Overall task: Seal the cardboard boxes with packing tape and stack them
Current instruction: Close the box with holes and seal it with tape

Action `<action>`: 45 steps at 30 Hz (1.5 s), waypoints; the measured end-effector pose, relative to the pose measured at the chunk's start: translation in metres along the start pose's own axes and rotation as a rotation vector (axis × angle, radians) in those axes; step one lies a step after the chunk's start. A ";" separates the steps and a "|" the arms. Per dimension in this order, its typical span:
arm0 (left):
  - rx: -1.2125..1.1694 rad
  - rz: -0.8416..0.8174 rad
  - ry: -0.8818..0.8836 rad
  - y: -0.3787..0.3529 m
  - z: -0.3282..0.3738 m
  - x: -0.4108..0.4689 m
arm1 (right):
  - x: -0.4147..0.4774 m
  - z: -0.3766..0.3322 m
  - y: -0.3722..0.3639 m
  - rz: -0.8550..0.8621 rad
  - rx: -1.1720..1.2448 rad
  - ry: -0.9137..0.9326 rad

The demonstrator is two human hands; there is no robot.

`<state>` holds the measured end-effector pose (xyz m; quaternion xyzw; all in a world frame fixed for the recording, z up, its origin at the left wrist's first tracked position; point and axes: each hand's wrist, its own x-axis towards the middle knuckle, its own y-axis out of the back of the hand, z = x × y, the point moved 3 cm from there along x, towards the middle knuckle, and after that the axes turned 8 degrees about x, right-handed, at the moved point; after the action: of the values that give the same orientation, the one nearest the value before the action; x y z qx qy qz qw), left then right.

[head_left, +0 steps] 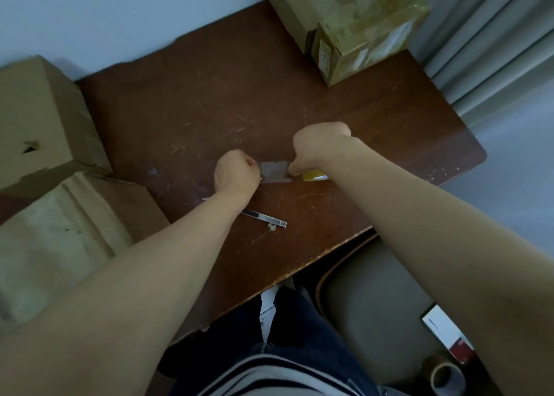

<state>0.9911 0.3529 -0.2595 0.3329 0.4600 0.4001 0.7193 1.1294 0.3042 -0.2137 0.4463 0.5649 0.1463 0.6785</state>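
Over the middle of the brown table (209,101), my left hand (236,172) and my right hand (317,146) each pinch one end of a short grey strip of tape (274,172), stretched between them just above the wood. A yellow object (314,176) shows under my right wrist; what it is I cannot tell. Two cardboard boxes (45,119) (75,230) sit at the left. A taped box (368,38) stands at the far right with another box (293,5) behind it. A roll of packing tape (446,376) lies on the seat at the lower right.
A metal utility knife (263,217) lies on the table near my left forearm. A grey padded chair seat (374,305) stands to the right of the table, with a small white and red carton (449,335) on it. A curtain (494,35) hangs at the right.
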 end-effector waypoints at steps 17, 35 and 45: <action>-0.190 0.158 -0.243 0.053 0.029 -0.054 | -0.026 0.027 0.012 -0.059 0.197 -0.041; -0.410 -0.157 -0.043 0.249 -0.083 -0.045 | -0.122 -0.079 0.037 -0.338 1.298 0.375; -0.422 -0.009 -0.082 0.241 -0.187 -0.035 | -0.181 -0.159 -0.010 -0.316 1.577 0.557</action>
<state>0.7439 0.4533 -0.1081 0.1888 0.3381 0.4704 0.7929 0.9261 0.2418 -0.1006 0.6523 0.7033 -0.2821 0.0177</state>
